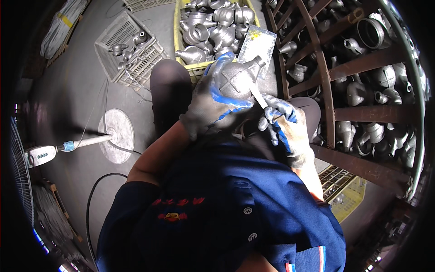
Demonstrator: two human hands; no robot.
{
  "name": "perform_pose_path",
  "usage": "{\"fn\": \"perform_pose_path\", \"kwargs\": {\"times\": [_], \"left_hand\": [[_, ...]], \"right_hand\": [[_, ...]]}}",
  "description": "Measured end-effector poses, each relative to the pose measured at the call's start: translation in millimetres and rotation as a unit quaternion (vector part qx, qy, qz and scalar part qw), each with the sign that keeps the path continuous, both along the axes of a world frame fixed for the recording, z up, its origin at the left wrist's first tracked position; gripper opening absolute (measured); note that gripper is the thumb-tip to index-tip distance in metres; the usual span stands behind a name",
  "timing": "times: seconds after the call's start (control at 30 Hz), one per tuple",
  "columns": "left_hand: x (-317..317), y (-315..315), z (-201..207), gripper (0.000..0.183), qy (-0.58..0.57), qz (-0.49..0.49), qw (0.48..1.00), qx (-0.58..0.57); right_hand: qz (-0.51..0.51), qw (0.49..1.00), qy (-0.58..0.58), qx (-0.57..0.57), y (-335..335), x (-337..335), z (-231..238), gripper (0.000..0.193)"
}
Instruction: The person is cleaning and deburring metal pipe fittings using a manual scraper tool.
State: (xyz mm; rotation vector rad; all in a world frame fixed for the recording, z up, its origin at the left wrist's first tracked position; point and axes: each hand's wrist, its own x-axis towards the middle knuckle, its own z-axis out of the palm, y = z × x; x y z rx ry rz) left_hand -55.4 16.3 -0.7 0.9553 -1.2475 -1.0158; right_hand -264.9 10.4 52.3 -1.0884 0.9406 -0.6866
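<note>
Above my lap I hold a round grey metal casting (236, 81) with a raised cross rib and a short threaded neck at its upper right. My left hand (213, 93), in a grey and blue coated work glove, wraps it from the left. In my gloved right hand (284, 124) is a slim pale strip-like tool (258, 96). Its far end meets the lower right side of the casting; whether it is a file or a scraper I cannot tell. Just beyond stands a yellow crate (199, 68) heaped with similar castings (222, 36).
A grey plastic crate (103, 59) with several small castings stands at the far left. A metal plate (258, 45) leans beside the yellow crate. To the right, a brown metal rack (331, 109) holds many castings. A floor fan (43, 155) and a cable (90, 195) are at left.
</note>
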Motion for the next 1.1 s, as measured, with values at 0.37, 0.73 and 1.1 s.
{"fn": "perform_pose_path", "kwargs": {"times": [0.37,0.73,1.1], "left_hand": [[6,3,11,0.092,-0.335,0.125,0.932,-0.059],[8,3,-7,0.096,-0.278,0.113,0.951,-0.077],[-14,1,8,0.089,0.023,-0.034,0.999,-0.034]], "right_hand": [[-0.008,0.994,0.089,-0.059,6,9,-1,0.031],[-0.132,0.991,0.002,-0.036,-17,6,-7,0.044],[-0.097,0.977,0.085,-0.169,-34,34,-42,0.067]]}}
